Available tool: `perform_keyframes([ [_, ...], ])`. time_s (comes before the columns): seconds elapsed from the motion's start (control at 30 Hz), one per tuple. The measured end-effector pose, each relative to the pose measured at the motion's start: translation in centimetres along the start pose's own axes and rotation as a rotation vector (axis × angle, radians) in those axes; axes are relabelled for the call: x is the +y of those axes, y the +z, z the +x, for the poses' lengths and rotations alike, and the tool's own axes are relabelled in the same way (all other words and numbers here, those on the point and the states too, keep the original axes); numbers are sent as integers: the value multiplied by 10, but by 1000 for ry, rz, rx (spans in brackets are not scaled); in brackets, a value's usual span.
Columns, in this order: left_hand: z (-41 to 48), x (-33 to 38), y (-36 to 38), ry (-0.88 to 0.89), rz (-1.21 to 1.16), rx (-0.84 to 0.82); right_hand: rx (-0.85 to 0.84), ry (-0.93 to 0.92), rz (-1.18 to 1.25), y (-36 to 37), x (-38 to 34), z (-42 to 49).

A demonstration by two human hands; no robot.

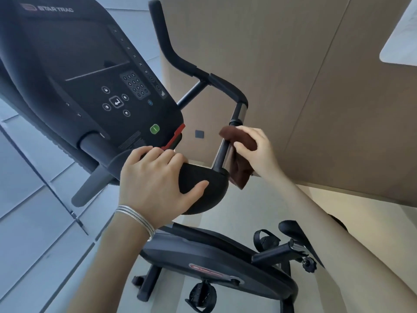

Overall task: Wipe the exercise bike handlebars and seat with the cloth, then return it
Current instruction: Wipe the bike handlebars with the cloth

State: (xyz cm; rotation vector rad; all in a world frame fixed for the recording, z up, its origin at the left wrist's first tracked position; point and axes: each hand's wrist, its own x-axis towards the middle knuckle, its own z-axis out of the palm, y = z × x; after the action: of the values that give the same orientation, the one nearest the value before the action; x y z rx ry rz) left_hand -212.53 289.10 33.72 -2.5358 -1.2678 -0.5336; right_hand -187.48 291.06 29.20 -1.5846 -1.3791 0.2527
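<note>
While the dark brown cloth [238, 137] is wrapped round the straight black-and-chrome stretch of handlebar [222, 152], the right hand [256, 148] grips it, fingers & thumb curled round cloth & bar. The left hand [153, 177] holds the rounded black foam pad [204, 196] at the bar's lower end, fingers curled over its top edge, thumb on its face. Dark grey console [90, 71] w/ keypad upper left; black saddle [291, 229] low right, partly behind forearm.

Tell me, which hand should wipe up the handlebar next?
The right hand: it grips the cloth against the handlebar. The left hand has no cloth and just holds the black pad.
</note>
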Motion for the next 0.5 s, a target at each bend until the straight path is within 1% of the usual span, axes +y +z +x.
perform_keyframes([
  [0.1, -1, 8, 0, -49, 5, 3, 94, -43, 1, 2, 19, 2],
  [0.2, -2, 22, 1, -117, 49, -19, 122, -36, 41, -5, 36, -12],
  [0.27, 1, 36, 3, -161, 94, -55, 66, -26, 60, -13, 51, -28],
  [0.37, 8, 55, 9, -190, 140, -101, -104, -63, 84, -10, 60, -56],
  [0.43, 10, 63, 13, -212, 153, -67, -214, -63, 172, 2, 52, -72],
  [0.5, 9, 67, 15, -242, 171, -32, -289, -66, 250, 16, 38, -82],
])
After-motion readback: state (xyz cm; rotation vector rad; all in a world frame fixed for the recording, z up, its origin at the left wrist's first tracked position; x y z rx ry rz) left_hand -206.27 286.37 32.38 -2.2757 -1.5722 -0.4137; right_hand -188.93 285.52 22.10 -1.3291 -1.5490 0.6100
